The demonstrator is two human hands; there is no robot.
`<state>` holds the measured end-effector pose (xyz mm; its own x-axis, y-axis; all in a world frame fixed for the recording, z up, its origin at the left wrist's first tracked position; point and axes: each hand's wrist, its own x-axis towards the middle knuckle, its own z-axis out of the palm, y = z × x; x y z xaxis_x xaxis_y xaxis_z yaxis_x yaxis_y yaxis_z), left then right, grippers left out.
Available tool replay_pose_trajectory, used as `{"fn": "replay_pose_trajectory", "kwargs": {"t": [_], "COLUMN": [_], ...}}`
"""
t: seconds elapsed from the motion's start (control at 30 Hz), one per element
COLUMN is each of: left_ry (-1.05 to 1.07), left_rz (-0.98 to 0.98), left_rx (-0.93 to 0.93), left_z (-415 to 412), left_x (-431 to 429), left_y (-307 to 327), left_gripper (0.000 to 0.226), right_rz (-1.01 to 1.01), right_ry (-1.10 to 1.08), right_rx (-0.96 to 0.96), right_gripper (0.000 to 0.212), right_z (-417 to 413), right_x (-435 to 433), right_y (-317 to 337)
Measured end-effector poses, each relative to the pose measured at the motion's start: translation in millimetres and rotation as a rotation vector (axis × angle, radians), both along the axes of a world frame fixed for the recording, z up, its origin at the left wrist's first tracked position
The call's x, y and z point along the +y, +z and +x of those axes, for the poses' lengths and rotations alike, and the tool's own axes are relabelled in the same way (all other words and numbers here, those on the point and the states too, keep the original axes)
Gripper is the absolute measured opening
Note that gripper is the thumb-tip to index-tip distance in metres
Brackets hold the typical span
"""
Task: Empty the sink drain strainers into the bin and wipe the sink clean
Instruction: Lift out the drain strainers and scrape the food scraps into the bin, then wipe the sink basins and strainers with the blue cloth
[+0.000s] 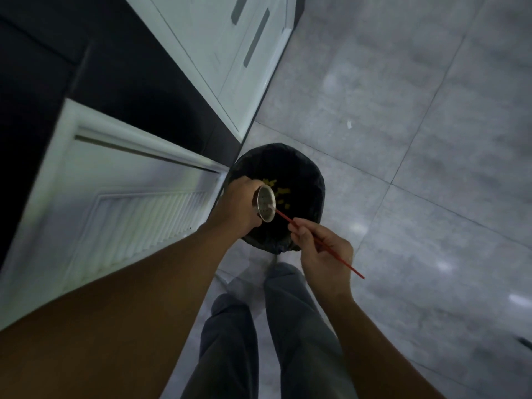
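Cupboard door: a white louvred door (129,203) runs along the left edge, just beside the bin.
Left hand: the left hand (239,203) reaches out over the bin, its fingers curled round the back of a metal strainer.
Strainer: the strainer (266,203), a round perforated cup, is held tipped on its side above the left part of the bin's mouth, its open face turned towards the right hand.
Bin: a round bin (311,174) lined with a black bag stands on the floor straight ahead of the person's feet; yellow scraps (280,192) lie inside it, below the strainer.
Stick: a thin red stick (285,218) slants up from the right hand, its tip touching the inside of the strainer.
Right hand: the right hand (325,254) hovers over the near rim of the bin, fingers pinching the stick like a pen.
Floor: pale grey tiles (417,139) fill the right side; the sink is not in view.
Step in hand: emptying, most likely; the stick seems to be prising the last stuck scraps into the bin.
Next move: it calls for working the tip round the holes with the strainer kept over the bin's mouth, then carrying it back to the sink, with the wiping not yet begun.
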<state>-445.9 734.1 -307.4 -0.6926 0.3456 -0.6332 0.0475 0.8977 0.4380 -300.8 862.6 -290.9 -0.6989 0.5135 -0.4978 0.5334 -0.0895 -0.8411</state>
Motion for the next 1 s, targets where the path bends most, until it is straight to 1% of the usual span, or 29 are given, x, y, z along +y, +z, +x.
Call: {"fn": "replay_pose_trajectory", "kwargs": {"t": [0.1, 0.2, 0.3, 0.43, 0.57, 0.67, 0.73, 0.8, 0.93, 1.0], "left_ry": [0.003, 0.063, 0.165, 0.255, 0.389, 0.482, 0.539, 0.593, 0.748, 0.849], "left_rz": [-0.004, 0.024, 0.068, 0.172, 0.315, 0.43, 0.492, 0.514, 0.492, 0.48], "left_rx": [0.025, 0.052, 0.055, 0.069, 0.204, 0.363, 0.457, 0.524, 0.607, 0.66], "left_z": [0, -1, -2, -5, -4, -5, -7, -7, 0, 8], "left_x": [0, 4, 6, -5, -28, -57, -84, -115, -186, -222], "left_y": [20, 54, 97, 166, 245, 303, 339, 369, 409, 418], "left_gripper": [0.072, 0.074, 0.08, 0.086, 0.093, 0.081, 0.075, 0.072, 0.073, 0.072], "right_rz": [0.08, 0.135, 0.308, 0.477, 0.563, 0.628, 0.658, 0.668, 0.652, 0.638], "right_ry": [0.003, 0.021, 0.079, 0.114, 0.189, 0.321, 0.398, 0.449, 0.516, 0.573], "right_rx": [-0.023, -0.014, 0.043, 0.192, 0.284, 0.34, 0.386, 0.456, 0.69, 0.764], "right_gripper": [0.018, 0.018, 0.018, 0.022, 0.023, 0.026, 0.035, 0.04, 0.029, 0.029], "right_z": [6, 4, -6, -23, -38, -49, -58, -70, -95, -104], "right_x": [18, 31, 35, 26, 10, -4, -18, -36, -87, -119], "right_y": [22, 51, 88, 148, 213, 257, 284, 308, 346, 358]}}
